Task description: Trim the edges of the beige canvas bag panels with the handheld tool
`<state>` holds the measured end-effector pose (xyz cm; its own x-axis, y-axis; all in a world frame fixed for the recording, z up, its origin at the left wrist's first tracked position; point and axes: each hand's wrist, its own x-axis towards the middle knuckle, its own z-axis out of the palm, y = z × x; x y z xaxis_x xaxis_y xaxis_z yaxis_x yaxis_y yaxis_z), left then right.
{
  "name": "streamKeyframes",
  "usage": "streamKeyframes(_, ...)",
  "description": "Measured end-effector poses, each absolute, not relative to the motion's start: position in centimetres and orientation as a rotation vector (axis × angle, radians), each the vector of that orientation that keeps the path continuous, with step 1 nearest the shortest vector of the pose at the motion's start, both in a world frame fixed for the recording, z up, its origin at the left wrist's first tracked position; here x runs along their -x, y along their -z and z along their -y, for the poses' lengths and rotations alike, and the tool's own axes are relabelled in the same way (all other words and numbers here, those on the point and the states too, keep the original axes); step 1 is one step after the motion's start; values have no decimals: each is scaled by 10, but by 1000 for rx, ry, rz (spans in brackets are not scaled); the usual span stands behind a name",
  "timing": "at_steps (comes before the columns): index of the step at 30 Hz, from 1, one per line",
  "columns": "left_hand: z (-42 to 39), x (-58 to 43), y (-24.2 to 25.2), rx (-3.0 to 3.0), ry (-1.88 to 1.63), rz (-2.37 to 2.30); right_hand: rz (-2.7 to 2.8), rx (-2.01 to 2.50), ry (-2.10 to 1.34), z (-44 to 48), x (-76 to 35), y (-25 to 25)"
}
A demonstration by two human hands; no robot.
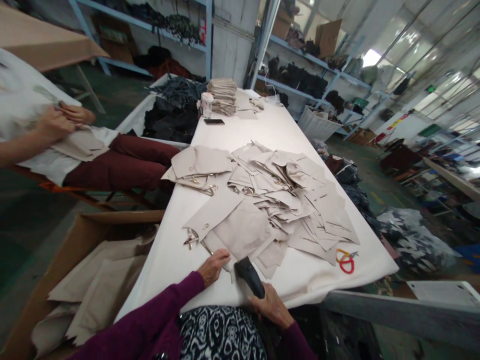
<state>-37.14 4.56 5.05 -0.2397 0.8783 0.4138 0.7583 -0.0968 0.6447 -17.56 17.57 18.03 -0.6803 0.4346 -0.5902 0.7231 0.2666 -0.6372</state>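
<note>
While the person's left hand [213, 266] lies flat and open on the corner of a beige fabric piece [242, 231], gripping nothing, the right hand [272, 306] curls closed around a black handheld device [249, 276], whose exact kind I cannot tell. Its upper end tilts over the near edge of a long white-covered table [285, 125], just beside the fabric. Both hands sit at that edge, with purple sleeves behind them.

The loose pile of beige fabric pieces [277, 200] spreads across the middle of the table, and a strip of white cover separates it from the far long edge. Small metal clips [190, 239] lie just left of the nearest pieces. Scissors with orange and red handles [345, 261] lie near the right corner, well apart from the right hand.

A cardboard box [86, 235] holding more beige pieces stands along the table's left side. Farther along are a stack of folded pieces [222, 96], a phone [214, 121] and a jar [206, 104], whose label is too small to read. A seated co-worker's hands [56, 122] work above a lap, beyond the box.
</note>
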Motion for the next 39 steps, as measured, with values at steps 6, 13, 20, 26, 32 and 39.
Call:
streamKeyframes(6,-43,371,-57,-1857,-1225,-2038,-2274,-1057,1351,-174,158,-189)
streamKeyframes(13,-30,400,-60,-1429,-1276,-2535,-2224,-1035,1431,-182,173,-206)
streamKeyframes(20,-31,452,-78,-1000,-1308,-2575,-2198,-962,1440,-191,184,-222)
streamKeyframes(26,-35,455,-109,-708,-1485,-2262,-2155,-764,1620,-188,215,-246)
streamKeyframes(32,-35,429,-129,-356,-1692,-1840,-2154,-611,1661,-189,243,-243)
streamKeyframes(39,-49,392,-139,-122,-1837,-1349,-2088,-576,1812,-191,269,-239)
